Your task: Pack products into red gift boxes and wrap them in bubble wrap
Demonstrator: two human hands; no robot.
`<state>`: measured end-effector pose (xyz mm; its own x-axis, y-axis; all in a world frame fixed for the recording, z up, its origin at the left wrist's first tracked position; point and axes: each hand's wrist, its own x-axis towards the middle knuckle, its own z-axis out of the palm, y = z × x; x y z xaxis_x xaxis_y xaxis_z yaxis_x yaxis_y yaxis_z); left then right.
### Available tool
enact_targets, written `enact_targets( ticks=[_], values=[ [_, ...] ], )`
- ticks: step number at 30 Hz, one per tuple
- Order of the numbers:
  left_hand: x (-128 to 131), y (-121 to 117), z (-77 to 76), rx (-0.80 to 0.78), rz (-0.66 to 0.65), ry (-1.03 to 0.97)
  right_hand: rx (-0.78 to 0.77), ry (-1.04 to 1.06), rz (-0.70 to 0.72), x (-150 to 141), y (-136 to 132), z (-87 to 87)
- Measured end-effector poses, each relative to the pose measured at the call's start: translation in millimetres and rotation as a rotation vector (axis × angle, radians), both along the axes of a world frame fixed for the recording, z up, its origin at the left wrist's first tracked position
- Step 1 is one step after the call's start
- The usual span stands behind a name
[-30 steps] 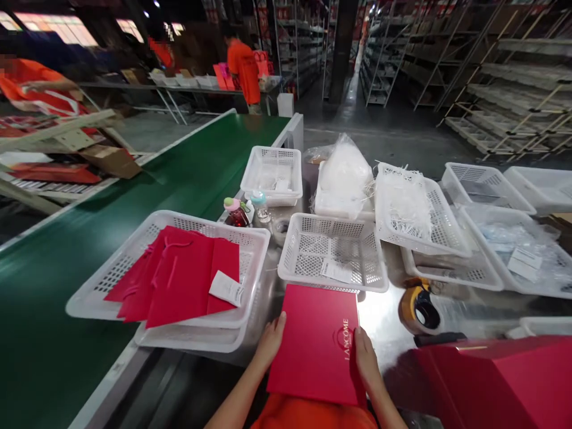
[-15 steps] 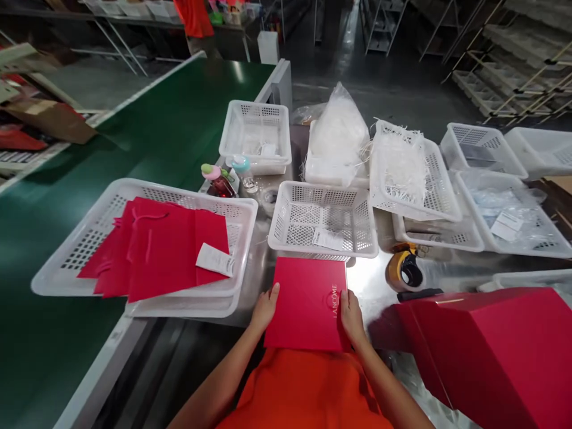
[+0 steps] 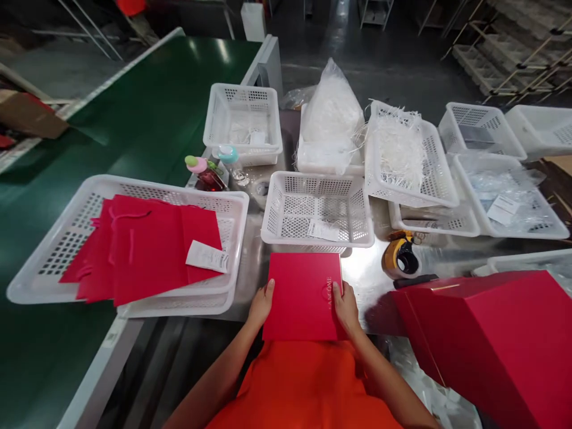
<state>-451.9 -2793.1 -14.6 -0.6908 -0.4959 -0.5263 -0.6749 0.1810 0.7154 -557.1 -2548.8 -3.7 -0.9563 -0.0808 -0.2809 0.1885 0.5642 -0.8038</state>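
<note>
A flat red gift box [image 3: 298,298] with gold LANCOME lettering along its right side lies before my body at the table's front edge. My left hand [image 3: 261,304] grips its left edge, thumb on top and fingers hidden beneath. On the opposite edge my right hand [image 3: 346,307] holds the box, its thumb over the lettering. Just beyond the box stands a white mesh basket [image 3: 273,221] with a paper slip [image 3: 322,229] in it. To the left, red paper bags [image 3: 152,250] and a printed slip [image 3: 206,257] lie in a wide white basket [image 3: 89,185].
A green conveyor belt [image 3: 147,119] runs along the left. At the right stand a tape dispenser [image 3: 402,256] and large red boxes [image 3: 487,333]. Behind are baskets with shredded paper filler [image 3: 397,149] and plastic bags [image 3: 504,190]. Two bottles [image 3: 208,174] stand near the belt.
The view has tilted down and shifted slightly, so the belt and baskets sit higher in the picture. Both hands keep hold of the red box; my right thumb lies further over its face.
</note>
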Motion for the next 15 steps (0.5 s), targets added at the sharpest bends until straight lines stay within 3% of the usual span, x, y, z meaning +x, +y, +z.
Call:
enact_targets(
  ticks=[6,10,15],
  values=[
    [0,3,2.3,-0.062,0.003,-0.032,-0.008,-0.069,-0.001,-1,1,1.5],
    [-1,2,7.7,0.019,0.011,-0.074,-0.079,-0.075,-0.008,1,-3,-0.4],
    [-2,6,13.6,0.080,0.043,-0.063,0.005,-0.092,0.006,-1,0,-3.2]
  ],
)
